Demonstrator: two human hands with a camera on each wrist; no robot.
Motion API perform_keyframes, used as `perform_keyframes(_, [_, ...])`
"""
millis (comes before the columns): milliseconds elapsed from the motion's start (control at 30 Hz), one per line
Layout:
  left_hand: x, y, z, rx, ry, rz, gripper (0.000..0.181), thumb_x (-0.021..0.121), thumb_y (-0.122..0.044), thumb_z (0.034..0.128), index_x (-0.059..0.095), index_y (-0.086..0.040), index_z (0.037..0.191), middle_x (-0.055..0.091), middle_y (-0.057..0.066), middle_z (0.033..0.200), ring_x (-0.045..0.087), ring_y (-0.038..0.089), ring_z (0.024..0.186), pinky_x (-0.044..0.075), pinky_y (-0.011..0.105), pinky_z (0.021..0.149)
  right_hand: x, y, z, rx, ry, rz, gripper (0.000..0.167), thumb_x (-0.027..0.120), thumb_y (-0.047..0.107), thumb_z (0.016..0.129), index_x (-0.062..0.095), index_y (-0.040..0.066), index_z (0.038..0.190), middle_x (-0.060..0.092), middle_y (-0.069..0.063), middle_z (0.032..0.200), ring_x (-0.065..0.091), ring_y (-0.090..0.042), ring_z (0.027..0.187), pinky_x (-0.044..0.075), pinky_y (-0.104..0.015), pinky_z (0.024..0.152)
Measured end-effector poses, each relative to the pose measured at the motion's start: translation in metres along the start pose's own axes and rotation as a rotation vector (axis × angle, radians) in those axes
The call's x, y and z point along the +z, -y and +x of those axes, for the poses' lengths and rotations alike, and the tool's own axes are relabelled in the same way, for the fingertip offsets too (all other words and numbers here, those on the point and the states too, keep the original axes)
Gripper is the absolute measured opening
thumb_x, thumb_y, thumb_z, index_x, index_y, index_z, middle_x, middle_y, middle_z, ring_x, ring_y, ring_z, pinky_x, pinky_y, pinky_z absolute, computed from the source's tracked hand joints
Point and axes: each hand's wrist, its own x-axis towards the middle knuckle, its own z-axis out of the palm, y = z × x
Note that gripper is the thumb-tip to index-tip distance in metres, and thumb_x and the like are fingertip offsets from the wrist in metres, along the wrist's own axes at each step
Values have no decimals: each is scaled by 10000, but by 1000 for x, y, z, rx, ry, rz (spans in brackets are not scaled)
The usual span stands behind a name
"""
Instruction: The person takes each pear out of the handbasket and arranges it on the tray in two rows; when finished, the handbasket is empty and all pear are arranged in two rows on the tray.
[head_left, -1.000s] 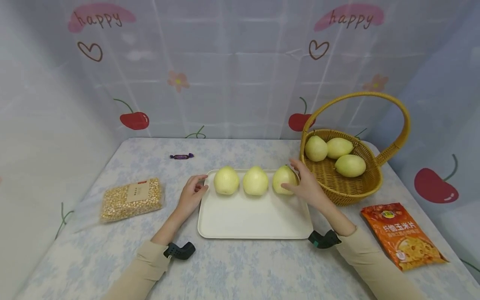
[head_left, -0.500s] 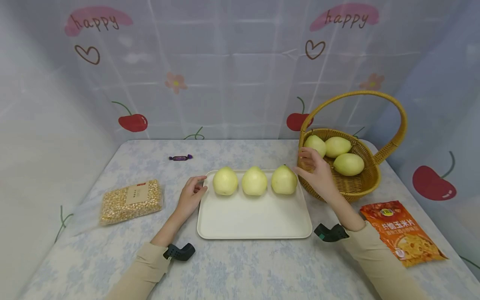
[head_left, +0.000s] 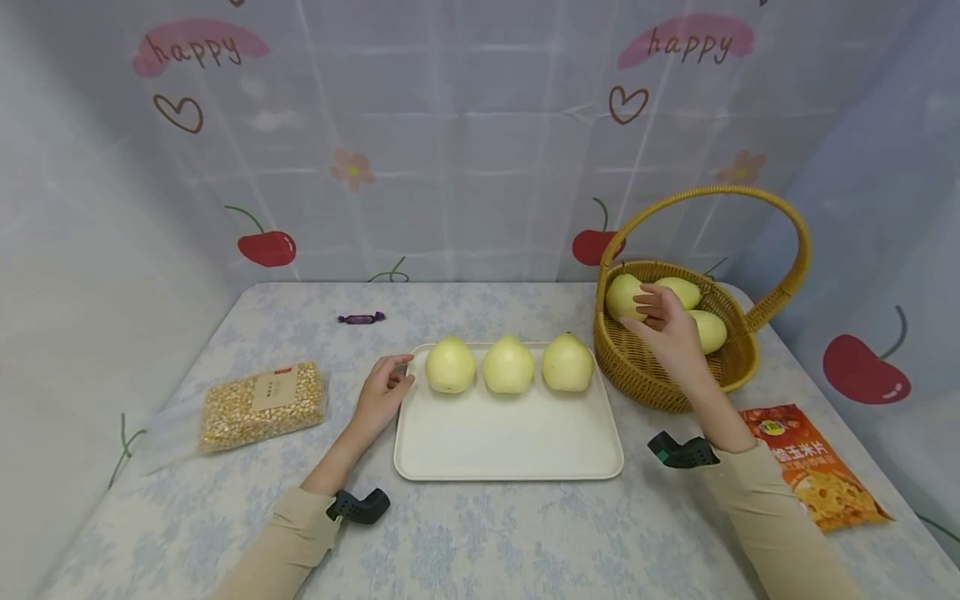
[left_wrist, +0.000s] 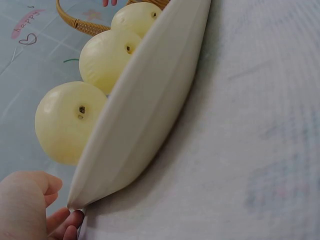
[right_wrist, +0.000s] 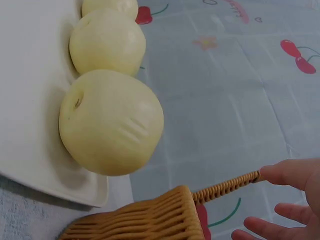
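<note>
Head view: three pears (head_left: 508, 365) on a white tray (head_left: 510, 442); three more pears (head_left: 624, 296) in a wicker basket (head_left: 637, 379).
Right hand (head_left: 675, 337): grip spread wide, holding nothing, over the basket. Left hand (head_left: 379, 393): fingertips at the tray's left rim, presumably to steady it; whether this grip pinches, cannot tell. Tray pears: one row along the far edge, apparently for tidy order. Writing: "happy" twice on the curtain (head_left: 465, 167); "玉米片" on the orange packet (head_left: 836, 496); grain bag (head_left: 300, 400) label too small to read.
</note>
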Motion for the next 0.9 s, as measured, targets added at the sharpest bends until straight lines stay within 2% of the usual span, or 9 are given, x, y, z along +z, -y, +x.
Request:
perform_keyframes(567, [-2,3,1,6,13,-8,355,546,-177,967,542,-106,1315,521,102,1273,523,187,924,425,293,819,-29,-21,12,67,-76,-94,605,589,230,942,337,-18,1432,498,-279,1323,477,-394,1196,396,-480,982])
perform_keyframes(800, [1,1,-1,-8,9,-25,343,546,-176,966,552,-116,1304,527,92,1258,529,199,918,431,311,816,-45,-34,13,105,-82,-130,665,560,332,951,301,-13,1458,470,-295,1352,439,-422,1228,388,-493,959])
perform_keyframes(900, [-1,0,-1,-6,9,-15,347,547,-178,966,549,-118,1308,529,91,1254,529,188,915,431,304,810,-51,-42,15,118,-84,-140,670,550,324,957,282,-18,1466,451,-302,1364,421,-437,1242,385,-514,956])
